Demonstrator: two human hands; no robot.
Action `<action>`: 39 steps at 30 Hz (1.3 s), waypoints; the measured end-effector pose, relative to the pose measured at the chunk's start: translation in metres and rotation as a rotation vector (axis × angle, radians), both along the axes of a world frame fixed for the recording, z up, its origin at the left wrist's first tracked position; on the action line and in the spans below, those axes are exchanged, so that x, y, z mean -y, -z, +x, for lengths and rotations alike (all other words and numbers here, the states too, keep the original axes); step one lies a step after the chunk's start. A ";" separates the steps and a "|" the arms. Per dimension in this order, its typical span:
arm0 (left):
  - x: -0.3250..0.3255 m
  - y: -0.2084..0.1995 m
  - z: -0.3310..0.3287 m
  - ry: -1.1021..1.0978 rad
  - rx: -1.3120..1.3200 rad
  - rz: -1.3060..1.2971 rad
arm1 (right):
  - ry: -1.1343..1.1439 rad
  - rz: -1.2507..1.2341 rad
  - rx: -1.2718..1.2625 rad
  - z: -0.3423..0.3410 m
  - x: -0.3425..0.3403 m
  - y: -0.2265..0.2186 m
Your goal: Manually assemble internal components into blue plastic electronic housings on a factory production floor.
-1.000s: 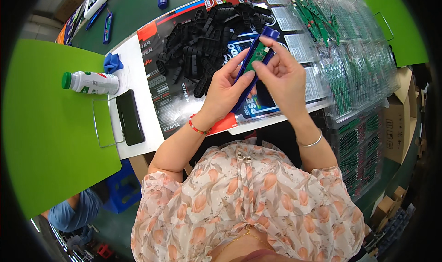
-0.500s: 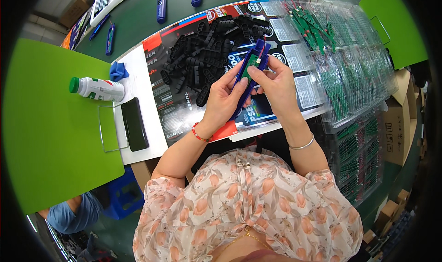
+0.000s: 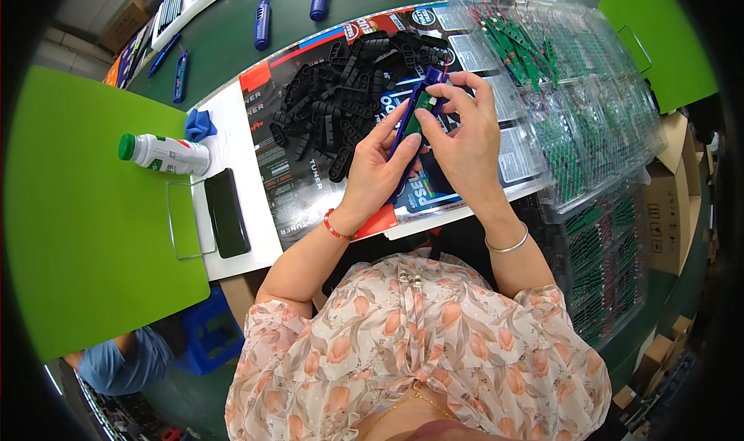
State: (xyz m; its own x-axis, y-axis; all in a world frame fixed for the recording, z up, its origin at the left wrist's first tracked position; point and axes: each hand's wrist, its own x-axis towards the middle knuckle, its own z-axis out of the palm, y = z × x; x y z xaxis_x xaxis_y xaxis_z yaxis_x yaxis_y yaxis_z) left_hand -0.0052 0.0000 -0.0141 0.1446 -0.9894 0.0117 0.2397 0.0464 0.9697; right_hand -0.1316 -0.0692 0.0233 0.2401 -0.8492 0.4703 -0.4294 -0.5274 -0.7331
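A long dark-blue plastic housing [image 3: 401, 185] is held slantwise over the mat, its open side up. Inside lies a narrow green circuit board [image 3: 415, 123] with a small white connector near its upper end. My left hand [image 3: 373, 166] is closed round the housing's lower part, its thumb on the edge beside the board. My right hand [image 3: 471, 142] works at the upper part: its thumb rests by the board and its bent fingers reach over the connector. Red wire shows at the top end. Some right fingertips are hidden behind the housing.
Black ribbed plastic pieces [image 3: 333, 100] lie heaped on the printed mat [image 3: 291, 201]. Clear trays [image 3: 570, 131] of green boards stand at the right. A phone [image 3: 225, 212], a white bottle [image 3: 174, 155] and a blue cloth [image 3: 200, 125] are at the left. Blue housings [image 3: 263, 26] lie at the back.
My right fingers have lifted and bent over the connector end, where before they lay lower along the housing's side. My left hand keeps its hold.
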 end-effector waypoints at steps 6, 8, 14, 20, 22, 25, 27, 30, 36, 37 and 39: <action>0.000 0.003 0.005 -0.003 -0.111 0.036 | -0.056 0.085 0.159 -0.003 0.002 -0.010; 0.001 0.003 0.005 -0.019 -0.153 0.045 | -0.162 0.225 0.386 -0.004 0.006 -0.004; 0.002 0.002 0.006 -0.113 -0.113 0.043 | 0.004 0.413 0.590 -0.035 0.034 -0.004; 0.000 0.005 0.001 -0.100 0.051 -0.007 | -0.147 0.484 0.331 0.002 0.013 0.006; -0.001 0.005 0.001 -0.103 0.142 -0.029 | -0.110 0.422 0.305 0.012 0.008 0.008; -0.001 0.007 -0.002 -0.120 0.225 -0.018 | -0.054 0.366 0.233 0.020 0.007 0.010; 0.000 0.008 -0.005 -0.152 0.266 -0.049 | -0.023 0.330 0.240 0.025 0.006 0.009; -0.002 0.008 -0.006 -0.164 0.268 -0.042 | -0.040 0.369 0.248 0.027 0.005 0.008; -0.005 0.004 -0.007 -0.193 0.372 -0.073 | -0.096 0.420 0.363 0.027 0.002 0.003; -0.005 0.002 -0.006 -0.196 0.438 -0.081 | -0.088 0.392 0.353 0.027 0.003 0.003; -0.003 0.003 -0.009 -0.201 0.392 -0.080 | -0.070 0.342 0.326 0.025 0.004 0.006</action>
State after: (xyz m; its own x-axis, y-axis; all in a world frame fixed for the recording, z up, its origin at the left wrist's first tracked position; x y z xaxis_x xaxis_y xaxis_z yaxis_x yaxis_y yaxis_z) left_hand -0.0146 0.0033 -0.0169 0.3029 -0.9360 0.1792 -0.1663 0.1332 0.9770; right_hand -0.1062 -0.0731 0.0173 0.1890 -0.9555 0.2267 -0.1197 -0.2516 -0.9604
